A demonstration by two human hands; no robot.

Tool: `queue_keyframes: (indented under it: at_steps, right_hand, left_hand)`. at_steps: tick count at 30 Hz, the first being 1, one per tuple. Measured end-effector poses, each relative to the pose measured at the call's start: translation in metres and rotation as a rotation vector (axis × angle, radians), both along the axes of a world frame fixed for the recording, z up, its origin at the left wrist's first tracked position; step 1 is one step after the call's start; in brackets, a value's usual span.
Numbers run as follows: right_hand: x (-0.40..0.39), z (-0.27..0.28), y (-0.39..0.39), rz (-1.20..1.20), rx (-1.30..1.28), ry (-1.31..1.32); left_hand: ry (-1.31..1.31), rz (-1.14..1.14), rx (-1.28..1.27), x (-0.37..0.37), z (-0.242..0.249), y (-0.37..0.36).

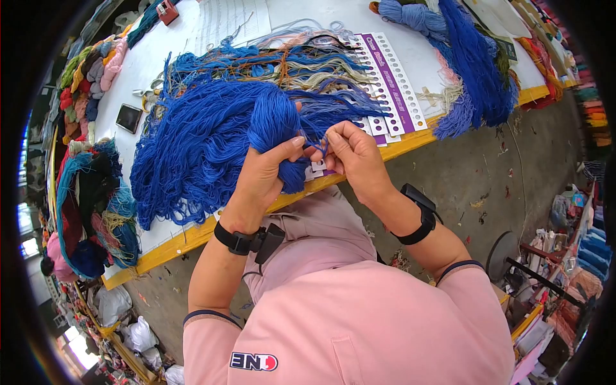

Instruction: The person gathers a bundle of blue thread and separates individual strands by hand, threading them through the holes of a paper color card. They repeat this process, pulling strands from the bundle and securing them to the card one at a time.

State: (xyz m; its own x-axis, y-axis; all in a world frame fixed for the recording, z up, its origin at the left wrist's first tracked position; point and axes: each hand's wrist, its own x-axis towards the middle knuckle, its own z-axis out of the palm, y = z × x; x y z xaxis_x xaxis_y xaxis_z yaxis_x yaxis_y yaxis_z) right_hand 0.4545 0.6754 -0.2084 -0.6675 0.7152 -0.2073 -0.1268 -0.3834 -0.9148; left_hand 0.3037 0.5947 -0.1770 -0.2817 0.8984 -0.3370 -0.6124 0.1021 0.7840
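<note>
A thick bundle of blue thread (273,119) is gripped in my left hand (266,168), its thumb and fingers wrapped round it near the table's front edge. Just to the right, my right hand (356,157) pinches a few blue strands that run from the bundle. The fingertips of both hands are close together. Loose blue yarn (192,141) spreads over the table to the left of the bundle. Behind and right of my hands lie punched white and purple cards (388,83) with threads of several colours tied through their holes.
The white table has a yellow front edge (410,141). On it lie a black device (129,118), scissors (151,96), a printed sheet (234,22), a red object (167,11) and blue skeins (471,70) at the right. More coloured skeins (96,212) hang at the left edge.
</note>
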Motion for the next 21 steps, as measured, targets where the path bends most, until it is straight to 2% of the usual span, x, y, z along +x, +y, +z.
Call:
queue_keyframes:
  at_steps: [18, 21]
  right_hand:
    - [0.002, 0.003, 0.001, -0.006, -0.086, 0.050]
    - [0.001, 0.012, 0.001, 0.046, -0.018, -0.077]
  left_hand:
    - [0.022, -0.004, -0.004, 0.001, 0.001, -0.001]
    - [0.053, 0.002, -0.014, 0.001, 0.002, 0.000]
